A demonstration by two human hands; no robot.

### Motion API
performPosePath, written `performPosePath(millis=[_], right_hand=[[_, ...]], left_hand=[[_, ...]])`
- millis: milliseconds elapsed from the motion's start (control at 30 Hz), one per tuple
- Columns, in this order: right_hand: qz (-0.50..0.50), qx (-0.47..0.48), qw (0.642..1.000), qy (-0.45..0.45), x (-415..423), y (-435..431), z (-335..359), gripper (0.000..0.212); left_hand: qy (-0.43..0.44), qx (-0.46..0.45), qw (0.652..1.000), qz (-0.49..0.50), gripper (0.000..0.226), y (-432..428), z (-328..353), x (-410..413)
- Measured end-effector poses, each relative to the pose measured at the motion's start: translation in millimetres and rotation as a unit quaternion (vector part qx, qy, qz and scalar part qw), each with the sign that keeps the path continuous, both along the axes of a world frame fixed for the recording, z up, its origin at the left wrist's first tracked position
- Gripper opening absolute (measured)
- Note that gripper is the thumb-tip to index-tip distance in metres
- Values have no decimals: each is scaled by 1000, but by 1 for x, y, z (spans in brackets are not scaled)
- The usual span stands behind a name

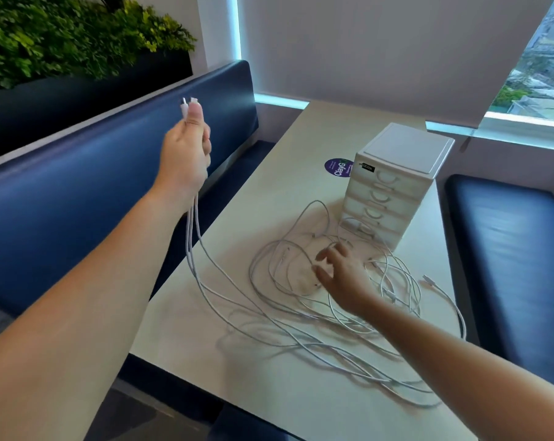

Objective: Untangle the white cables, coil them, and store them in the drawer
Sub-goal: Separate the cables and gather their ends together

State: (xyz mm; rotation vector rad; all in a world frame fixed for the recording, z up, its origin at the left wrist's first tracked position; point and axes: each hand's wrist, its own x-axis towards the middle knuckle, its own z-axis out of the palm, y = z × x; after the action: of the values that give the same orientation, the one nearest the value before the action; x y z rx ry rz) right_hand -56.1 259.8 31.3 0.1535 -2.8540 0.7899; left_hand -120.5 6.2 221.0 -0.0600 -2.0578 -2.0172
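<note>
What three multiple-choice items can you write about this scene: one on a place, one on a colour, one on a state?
1. Where does the small white plastic drawer unit stand?
A. on the pale table, beyond the thin white cables
B. on a wooden chair
C. on the floor

2. Which colour is the round sticker beside the unit?
A. red
B. purple
C. yellow

3. What is the left hand doing?
A. lying flat on the table
B. pulling a drawer
C. gripping cable ends, raised in the air

Key:
1 A: the unit stands on the tabletop, behind the tangle.
2 B: the sticker is purple with white letters.
3 C: two plugs stick out above its fingers, and the cables hang from it down to the table.
</note>
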Motion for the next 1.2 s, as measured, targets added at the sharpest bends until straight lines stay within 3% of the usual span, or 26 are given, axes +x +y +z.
performPosePath(millis=[133, 233, 400, 467, 567, 667, 800, 933, 1200], right_hand=[[-97, 25, 994, 33, -19, 17, 1, 33], [-131, -37, 990, -42, -32, 24, -2, 37], [-165, -194, 958, -132, -47, 27, -4, 10], [-161, -271, 938, -146, -49, 26, -4, 5], [-135, -413, 882, -181, -48, 22, 1, 16], [-82, -492, 842, -208, -40, 13, 15, 27], [-18, -529, 814, -240, -28, -3, 29, 37], [14, -545, 797, -260, -18, -23, 36, 35], [48, -520, 821, -234, -6, -60, 31, 39]], left_hand=[[-13, 7, 999, -32, 43, 9, -23, -5], [-29, -2, 998, -53, 43, 14, -40, -5], [-65, -15, 995, -76, 47, 21, -69, -8], [-87, -20, 993, -83, 50, 22, -82, -8], [-122, -7, 989, -84, 48, 25, -102, -8], [-167, 21, 982, -83, 39, 29, -120, -8], [-207, 41, 973, -95, 40, 33, -137, -6], [-239, 116, 955, -131, 35, 37, -150, 0], [-276, 296, 902, -151, 29, 45, -173, 16]])
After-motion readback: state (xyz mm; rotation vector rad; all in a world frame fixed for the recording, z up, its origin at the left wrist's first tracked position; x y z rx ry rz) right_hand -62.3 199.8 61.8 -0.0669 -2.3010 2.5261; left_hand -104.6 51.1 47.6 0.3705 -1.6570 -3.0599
